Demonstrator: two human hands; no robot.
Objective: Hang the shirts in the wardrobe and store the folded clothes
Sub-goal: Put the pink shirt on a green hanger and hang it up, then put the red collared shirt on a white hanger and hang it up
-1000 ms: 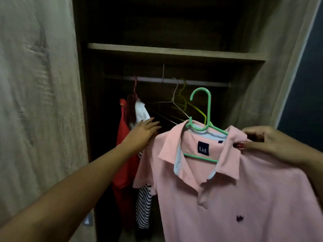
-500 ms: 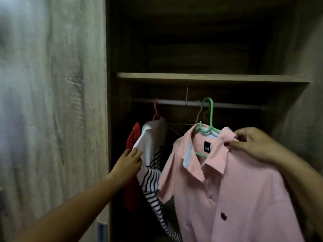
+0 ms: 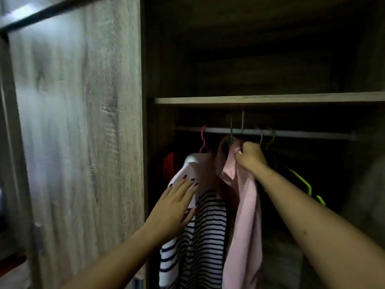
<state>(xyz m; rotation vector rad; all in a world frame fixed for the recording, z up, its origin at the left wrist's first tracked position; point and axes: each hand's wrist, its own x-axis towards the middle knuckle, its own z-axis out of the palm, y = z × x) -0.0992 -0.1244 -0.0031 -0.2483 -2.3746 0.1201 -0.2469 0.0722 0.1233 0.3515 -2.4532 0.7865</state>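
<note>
Hanging pale pink polo shirt [image 3: 243, 205]: right hand [image 3: 251, 156] pinching its collar, hook seemingly over white metal rail [image 3: 302, 133]; left hand [image 3: 177, 203] spread flat, pushing striped white-and-navy shirt [image 3: 205, 236] aside. Next: release.

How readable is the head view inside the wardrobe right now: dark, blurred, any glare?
Head view: the interior is dim, and the green hanger hook is barely legible against the white rail; pale sheen and motion smear wash the wooden wardrobe door; the pink polo shirt and both hands stay readable.
</note>
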